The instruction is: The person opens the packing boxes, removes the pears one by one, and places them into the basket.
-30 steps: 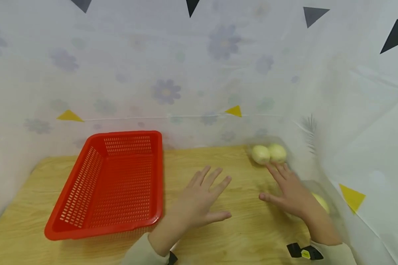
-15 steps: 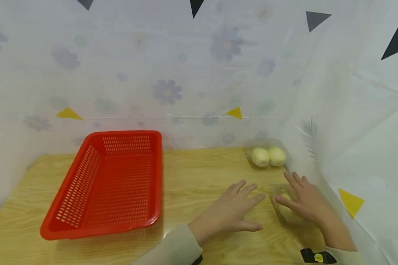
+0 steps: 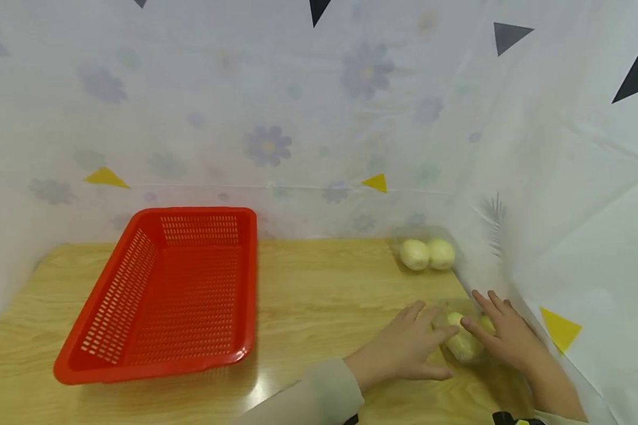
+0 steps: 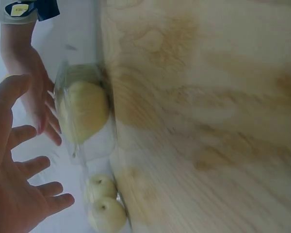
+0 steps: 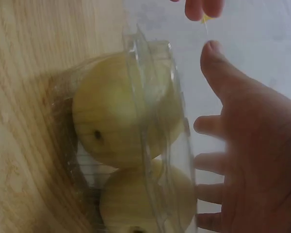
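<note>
1. Pale-yellow round fruits (image 5: 111,111), two of them side by side, lie inside a clear plastic lidded box (image 5: 142,102); a small dark pit shows on the upper one in the right wrist view.
2. This box stands at the near right of a light wood-grain bench (image 3: 319,289), between the person's two hands.
3. The left hand (image 3: 412,348) is spread, its fingers and thumb apart, just to the left of the box; in the head view its fingertips overlap the box's left edge, and whether they touch it cannot be told.
4. The right hand (image 3: 507,339) is also spread, along the box's right side, with its fingertips close to the plastic; contact there cannot be made out either.
5. Farther back, near the bench's far right corner, a second clear plastic box (image 3: 425,232) holds two more pale-yellow round fruits (image 3: 414,255), side by side.
6. A red rectangular plastic basket (image 3: 250,283) with slotted walls sits on the left half of the bench, well apart from both boxes.
7. Behind rises a white sheet (image 3: 207,141) printed with pale purple flowers and yellow, grey and black triangles.
</note>
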The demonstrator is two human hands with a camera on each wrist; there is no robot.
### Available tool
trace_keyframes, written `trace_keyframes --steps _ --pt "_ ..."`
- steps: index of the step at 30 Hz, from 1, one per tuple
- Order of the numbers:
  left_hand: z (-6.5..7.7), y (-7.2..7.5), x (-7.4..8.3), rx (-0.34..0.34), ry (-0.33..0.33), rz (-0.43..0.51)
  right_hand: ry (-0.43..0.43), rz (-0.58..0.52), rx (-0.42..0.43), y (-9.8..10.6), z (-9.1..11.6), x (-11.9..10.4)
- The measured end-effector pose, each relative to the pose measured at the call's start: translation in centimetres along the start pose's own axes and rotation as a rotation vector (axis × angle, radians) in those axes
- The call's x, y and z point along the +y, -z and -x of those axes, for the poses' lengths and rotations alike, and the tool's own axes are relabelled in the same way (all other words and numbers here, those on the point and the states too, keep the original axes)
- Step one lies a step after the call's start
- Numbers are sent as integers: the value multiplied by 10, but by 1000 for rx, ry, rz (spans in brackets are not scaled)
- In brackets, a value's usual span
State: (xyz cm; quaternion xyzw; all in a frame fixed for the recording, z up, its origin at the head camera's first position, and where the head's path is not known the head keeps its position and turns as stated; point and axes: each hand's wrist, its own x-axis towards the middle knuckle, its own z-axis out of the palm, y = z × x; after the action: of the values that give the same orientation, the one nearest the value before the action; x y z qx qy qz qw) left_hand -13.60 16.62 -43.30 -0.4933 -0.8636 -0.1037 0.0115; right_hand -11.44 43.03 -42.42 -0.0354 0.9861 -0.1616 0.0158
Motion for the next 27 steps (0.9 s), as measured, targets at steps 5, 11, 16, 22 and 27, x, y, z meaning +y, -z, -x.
trace_keyframes --steps 5,11,16,22,27 --pt "-8 -6 11 -73 16 -5 -8 -2 -2 -7 1 7" --pt "-19 -13 20 -140 23 -20 -34 30 11 -15 -1 14" --pt "-26 -18 22 -113 -3 -85 -50 60 22 -20 -1 12" --pt "-30 -19 25 -98 -35 -185 -66 108 38 -25 0 9" --pt "-29 -16 26 -89 -53 -207 -84 117 48 -25 4 6"
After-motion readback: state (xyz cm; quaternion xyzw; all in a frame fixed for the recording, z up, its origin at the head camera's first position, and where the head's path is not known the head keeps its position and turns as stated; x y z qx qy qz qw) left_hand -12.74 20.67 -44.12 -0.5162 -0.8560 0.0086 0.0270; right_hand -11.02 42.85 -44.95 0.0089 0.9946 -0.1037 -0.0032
